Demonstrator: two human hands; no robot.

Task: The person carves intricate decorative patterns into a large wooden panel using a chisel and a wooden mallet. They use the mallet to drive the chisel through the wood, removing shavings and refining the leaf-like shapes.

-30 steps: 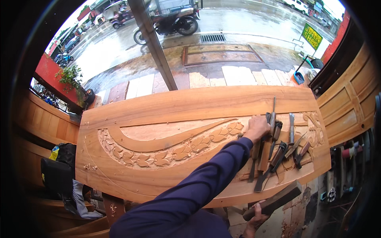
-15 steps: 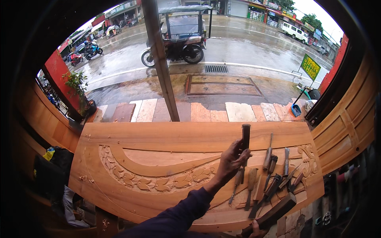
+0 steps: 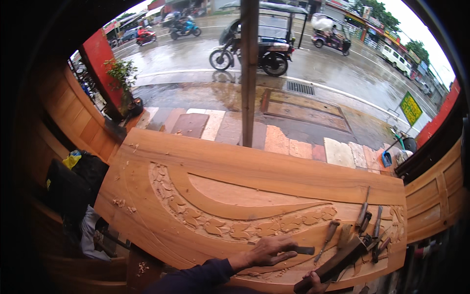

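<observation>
A carved wooden door panel lies before me, with leaf and flower relief in a curved band. Over its near part, my left hand grips a dark chisel, held roughly flat, its end sticking out to the right past the fingers. Most of that chisel is hidden by the hand. At the lower edge my right hand is closed round the narrow end of a thick, dark wooden mallet. The mallet slants up and right over several carving tools. A thin chisel lies just left of it.
More carving tools lie at the panel's right end. Wood shavings are scattered on the left. A wooden post rises beyond the far edge. A dark bag is at the left; a parked tricycle stands on the wet road.
My left hand has come down and nearer, turning the chisel from upright to nearly flat. My right hand still holds the mallet. The view has turned left.
</observation>
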